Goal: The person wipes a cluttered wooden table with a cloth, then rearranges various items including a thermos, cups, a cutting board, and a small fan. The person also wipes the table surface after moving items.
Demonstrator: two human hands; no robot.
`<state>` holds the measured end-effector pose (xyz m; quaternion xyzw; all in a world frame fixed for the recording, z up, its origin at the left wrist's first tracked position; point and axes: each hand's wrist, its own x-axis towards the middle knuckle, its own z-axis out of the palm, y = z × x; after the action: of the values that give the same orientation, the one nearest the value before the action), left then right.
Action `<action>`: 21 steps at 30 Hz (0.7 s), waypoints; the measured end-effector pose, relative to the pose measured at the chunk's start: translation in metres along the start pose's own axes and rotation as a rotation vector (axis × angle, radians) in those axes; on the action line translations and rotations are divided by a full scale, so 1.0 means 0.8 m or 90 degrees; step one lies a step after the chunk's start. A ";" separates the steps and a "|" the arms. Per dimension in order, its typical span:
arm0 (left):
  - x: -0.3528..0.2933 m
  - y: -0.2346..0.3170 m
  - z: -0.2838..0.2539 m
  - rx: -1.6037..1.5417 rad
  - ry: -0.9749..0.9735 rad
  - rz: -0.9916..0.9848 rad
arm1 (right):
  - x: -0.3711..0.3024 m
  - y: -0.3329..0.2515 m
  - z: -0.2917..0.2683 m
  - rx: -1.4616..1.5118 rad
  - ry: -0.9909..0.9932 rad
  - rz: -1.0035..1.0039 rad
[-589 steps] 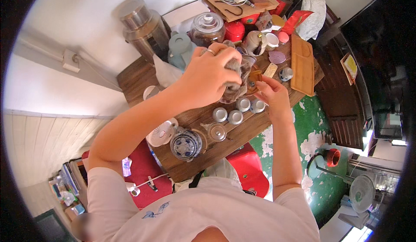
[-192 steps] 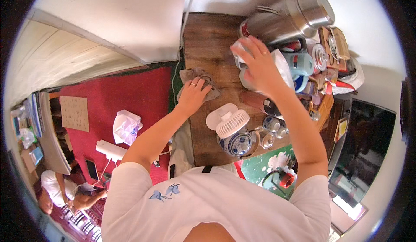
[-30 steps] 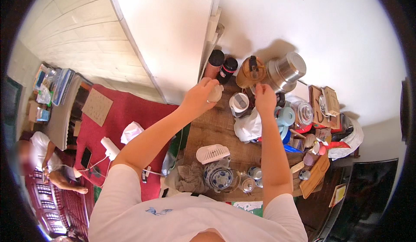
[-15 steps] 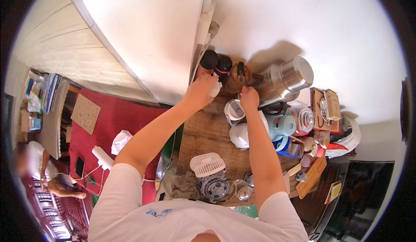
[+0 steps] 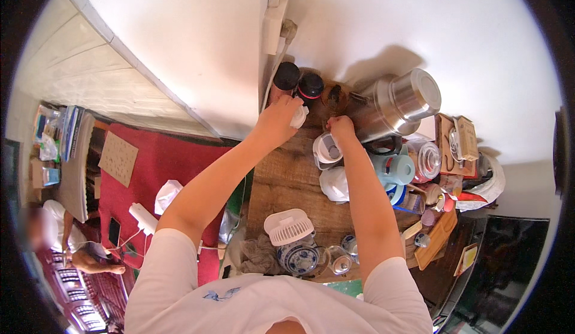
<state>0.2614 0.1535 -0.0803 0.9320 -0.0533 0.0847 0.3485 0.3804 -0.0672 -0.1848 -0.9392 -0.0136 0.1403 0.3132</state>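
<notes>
At the back of the wooden table, my left hand [image 5: 279, 122] is closed around a small container with a white lid [image 5: 299, 117]. Its fingers are next to a reddish-brown jar with a black lid [image 5: 286, 76] and a dark jar with a red ring [image 5: 310, 86]. My right hand [image 5: 342, 128] has its fingers pressed together; what they hold, if anything, is hidden. Just beyond it stands an amber see-through jar [image 5: 334, 98]. A large steel vacuum flask [image 5: 383, 109] leans to its right. A white-topped clear container [image 5: 327, 148] sits below the right hand.
A light-blue jug [image 5: 395, 169], clear jar [image 5: 427, 157] and boxes crowd the right side. Nearer me are a white slotted basket [image 5: 288, 227], a blue-and-white teapot [image 5: 297, 257] and a cloth [image 5: 260, 256]. A red-covered table [image 5: 162, 160] and another person [image 5: 57, 226] are left.
The view has shifted slightly. Both hands stay at nearly the same spots by the jars, the left still on the white-lidded container. The dark upright part at the amber jar looks lower.
</notes>
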 end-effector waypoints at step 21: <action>0.028 -0.008 0.025 -0.019 -0.002 0.136 | -0.044 -0.057 -0.050 -0.238 -0.019 -0.043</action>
<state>0.2866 0.1439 -0.0948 0.9159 -0.1544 0.1191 0.3509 0.3604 -0.0580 -0.1186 -0.9778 -0.0758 0.1387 0.1378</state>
